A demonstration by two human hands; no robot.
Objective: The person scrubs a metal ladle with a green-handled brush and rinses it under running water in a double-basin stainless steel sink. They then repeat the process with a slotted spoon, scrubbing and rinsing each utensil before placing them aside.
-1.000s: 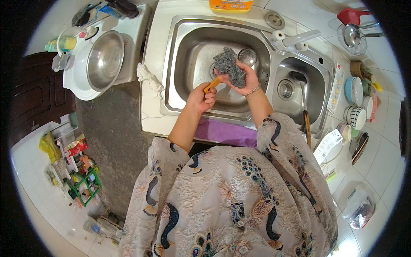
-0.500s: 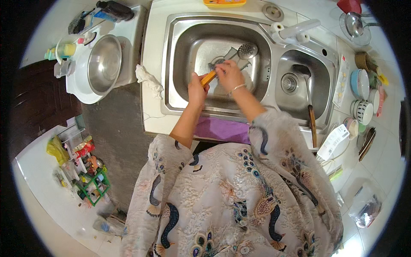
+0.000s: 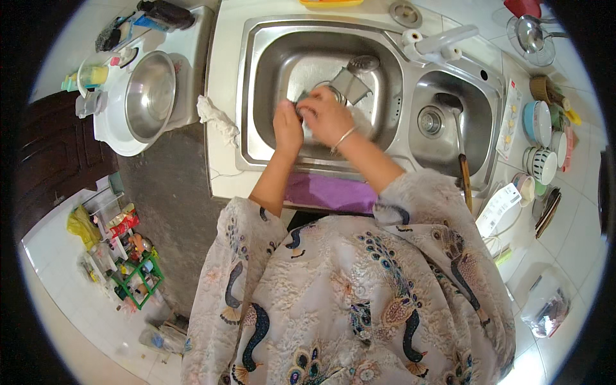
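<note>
Two hands are working close together over the big left basin of the steel sink (image 3: pixel 256 90), and I am starting with what is nearest me: a purple cloth (image 3: pixel 330 191) is hanging over the sink's near edge, just in front of my patterned sleeves. My left hand (image 3: pixel 288 126) is curling closed around something small and dark at the fingertips, though I cannot tell exactly what it is. My right hand (image 3: pixel 328 117) is closing on the near end of a flat metal spatula (image 3: pixel 351 85), whose blade is pointing away from me toward the drain strainer (image 3: pixel 363 63) at the far side of the basin. I am judging the spatula to be stiff, light and slick while wet, with a thin edge, so the handle end is the safer place to be gripping it, not the blade. To the right, the smaller basin (image 3: pixel 475 128) is holding a ladle (image 3: pixel 457 138) with its dark bowl down and its wooden handle reaching toward me over the rim. Further right, striped bowls (image 3: pixel 541 163) are sitting stacked on the counter. To the left, a crumpled white rag (image 3: pixel 217 119) is lying on the counter edge, and beyond it an empty steel mixing bowl (image 3: pixel 149 95) is resting on a white appliance.
</note>
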